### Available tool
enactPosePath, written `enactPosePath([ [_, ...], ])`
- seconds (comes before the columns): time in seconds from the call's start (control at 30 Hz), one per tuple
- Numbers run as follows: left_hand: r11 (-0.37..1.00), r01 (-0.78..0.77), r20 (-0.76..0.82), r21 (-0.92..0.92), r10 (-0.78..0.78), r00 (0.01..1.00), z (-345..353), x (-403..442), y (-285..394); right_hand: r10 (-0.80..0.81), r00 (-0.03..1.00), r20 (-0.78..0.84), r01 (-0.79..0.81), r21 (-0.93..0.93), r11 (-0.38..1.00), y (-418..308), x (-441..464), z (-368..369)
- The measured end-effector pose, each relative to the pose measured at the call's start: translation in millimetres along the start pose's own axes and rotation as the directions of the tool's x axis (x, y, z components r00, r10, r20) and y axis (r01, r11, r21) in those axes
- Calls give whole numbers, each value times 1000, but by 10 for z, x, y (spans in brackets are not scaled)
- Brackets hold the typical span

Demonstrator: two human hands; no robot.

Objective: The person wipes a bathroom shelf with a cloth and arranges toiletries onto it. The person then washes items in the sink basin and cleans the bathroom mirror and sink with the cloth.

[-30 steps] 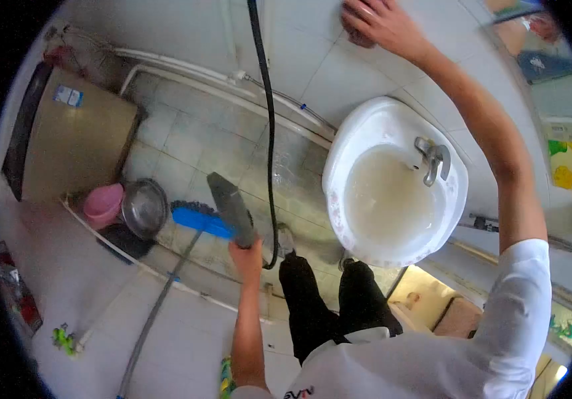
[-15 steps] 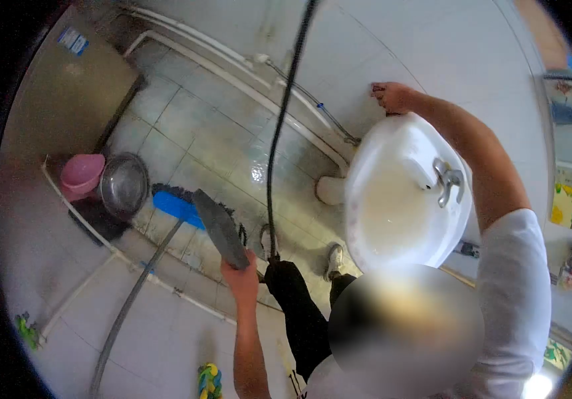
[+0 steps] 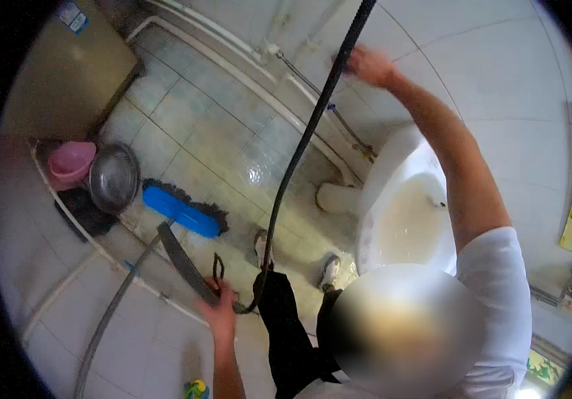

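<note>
My left hand (image 3: 218,311) is closed around the lower end of a flat dark grey slab (image 3: 185,265), which slants up and to the left. A thin black cord loop (image 3: 219,265) stands up beside these fingers. Just beyond the slab's upper end lies a blue broom head (image 3: 181,211) with dark bristles, its grey handle (image 3: 116,306) running down to the lower left. My right hand (image 3: 369,66) is by the tiled wall above the sink, blurred, its fingers curled and partly behind a black braided cord (image 3: 312,126). Something small and dark shows at those fingertips, too unclear to name.
A white sink (image 3: 392,166) holding cloudy water stands at the right. White pipes (image 3: 232,63) run along the wall. At the left are a pink basin (image 3: 71,161), a metal basin (image 3: 114,178) and a large box-like cabinet (image 3: 66,73). The tiled floor (image 3: 199,126) looks wet.
My right hand has moved up and left along the wall, away from the sink's edge. My left hand has lowered the slab, uncovering more of the blue broom head. The view has shifted slightly.
</note>
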State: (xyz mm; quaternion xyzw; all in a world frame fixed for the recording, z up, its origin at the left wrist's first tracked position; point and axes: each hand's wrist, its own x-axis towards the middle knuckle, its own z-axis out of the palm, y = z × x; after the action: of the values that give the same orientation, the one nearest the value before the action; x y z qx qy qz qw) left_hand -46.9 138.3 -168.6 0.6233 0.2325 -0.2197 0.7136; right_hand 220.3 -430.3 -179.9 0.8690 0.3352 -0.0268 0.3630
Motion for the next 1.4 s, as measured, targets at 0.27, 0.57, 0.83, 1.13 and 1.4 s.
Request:
enactPosePath([
  [0.27, 988, -147, -54, 53, 150, 987, -72, -178, 119, -364, 857, 365, 247, 329, 912, 359, -1503, -656],
  [0.57, 972, -152, -20, 180, 158, 987, 267, -426, 823, 789, 532, 305, -785, 526, 326, -538, -2252, -2247],
  [0.83, 955, -246, 7, 166, 249, 969, 652, -820, 1437, 730, -37, 682, -706, 499, -503, -2725, -2461, -1770],
  [1.13, 936, -307, -68, 175, 322, 944, 1101, -1602, 1584, 134, 241, 961, 82, 118, -990, -2798, -2880, -1669],
  [1.4, 932, -360, -106, 50, 363, 926, 1318, -2039, 1345, 739, 257, 623, 80, 748, -658, 26, -3893, -3486],
])
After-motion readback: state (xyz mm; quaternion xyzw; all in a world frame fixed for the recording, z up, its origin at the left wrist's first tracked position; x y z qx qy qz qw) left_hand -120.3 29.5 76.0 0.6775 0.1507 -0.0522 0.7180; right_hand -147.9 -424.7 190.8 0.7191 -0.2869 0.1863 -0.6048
